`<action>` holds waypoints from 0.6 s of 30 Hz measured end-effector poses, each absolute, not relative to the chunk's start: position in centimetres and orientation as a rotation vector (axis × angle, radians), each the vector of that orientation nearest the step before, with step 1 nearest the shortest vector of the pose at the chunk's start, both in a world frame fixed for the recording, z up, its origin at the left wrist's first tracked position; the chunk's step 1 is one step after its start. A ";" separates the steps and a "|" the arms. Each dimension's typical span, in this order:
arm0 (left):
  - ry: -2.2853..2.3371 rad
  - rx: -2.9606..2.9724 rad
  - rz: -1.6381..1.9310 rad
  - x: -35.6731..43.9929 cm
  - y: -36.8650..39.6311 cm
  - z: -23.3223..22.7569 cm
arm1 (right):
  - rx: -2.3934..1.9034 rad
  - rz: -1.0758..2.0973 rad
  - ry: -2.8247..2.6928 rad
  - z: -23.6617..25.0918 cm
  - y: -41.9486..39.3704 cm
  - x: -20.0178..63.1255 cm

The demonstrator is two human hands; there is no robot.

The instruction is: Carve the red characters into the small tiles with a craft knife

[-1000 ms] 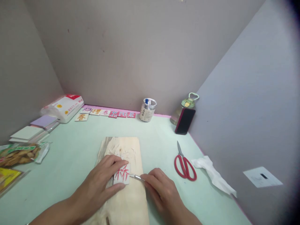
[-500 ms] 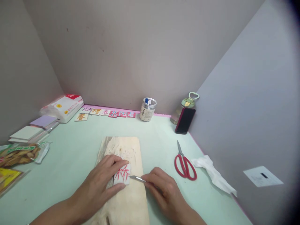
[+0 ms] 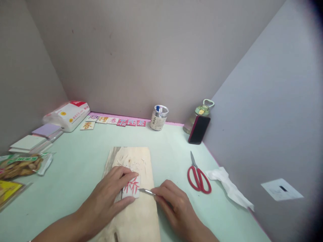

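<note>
On wooden board [image 3: 142, 218], left hand [image 3: 108, 190] pins red-lettered tile [image 3: 131, 188] between thumb and fingers; right hand [image 3: 176, 203] grips knife [image 3: 149, 192], tip at tile's right edge (carving, I'd judge). Next stroke calls for steady tile.

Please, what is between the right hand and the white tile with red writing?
The head view shows a slim knife there, held by the right hand, its tip at or near the edge of the white tile; the wooden board lies beneath.

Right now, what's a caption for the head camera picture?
Left hand holds a red-lettered tile; right hand holds a craft knife.
</note>
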State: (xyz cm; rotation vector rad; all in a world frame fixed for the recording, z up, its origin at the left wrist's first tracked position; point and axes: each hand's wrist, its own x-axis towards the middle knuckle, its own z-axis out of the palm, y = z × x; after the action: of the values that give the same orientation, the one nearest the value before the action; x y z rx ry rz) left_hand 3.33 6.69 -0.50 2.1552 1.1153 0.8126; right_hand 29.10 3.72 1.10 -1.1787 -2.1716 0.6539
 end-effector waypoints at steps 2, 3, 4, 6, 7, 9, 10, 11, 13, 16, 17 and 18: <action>1.110 2.156 0.814 3.3 6.7 -0.6 | -1.163 0.626 -2.171 0.9 3.7 29.0; 1.107 2.157 0.814 3.3 6.7 -0.6 | -1.156 0.611 -2.171 0.8 3.7 29.0; 1.105 2.159 0.812 3.3 6.7 -0.6 | -1.150 0.597 -2.170 0.7 3.8 29.0; 1.100 2.162 0.808 3.3 6.7 -0.6 | -1.144 0.573 -2.167 0.6 3.8 29.0; 1.100 2.164 0.806 3.3 6.8 -0.6 | -1.143 0.566 -2.165 0.6 3.8 29.0; 1.095 2.172 0.794 3.3 6.8 -0.5 | -1.146 0.556 -2.167 0.5 3.8 28.9; 1.091 2.178 0.787 3.3 6.9 -0.5 | -1.145 0.548 -2.167 0.5 3.8 28.9; 1.090 2.182 0.782 3.3 6.9 -0.5 | -1.145 0.540 -2.167 0.5 3.8 28.9; 1.098 2.187 0.780 3.3 6.9 -0.5 | -1.143 0.522 -2.162 0.6 3.8 28.8; 1.114 2.182 0.795 3.3 6.8 -0.4 | -1.134 0.492 -2.157 0.7 3.7 28.7; 1.111 2.180 0.798 3.3 6.8 -0.4 | -1.133 0.481 -2.159 0.8 3.7 28.7; 1.110 2.177 0.801 3.4 6.7 -0.4 | -1.129 0.467 -2.162 0.7 3.8 28.6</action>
State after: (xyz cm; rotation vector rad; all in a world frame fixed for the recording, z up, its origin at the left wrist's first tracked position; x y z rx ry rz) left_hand 3.37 6.74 -0.38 2.1769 1.1097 0.8008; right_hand 28.64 3.75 0.74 -1.1293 -2.1624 0.4673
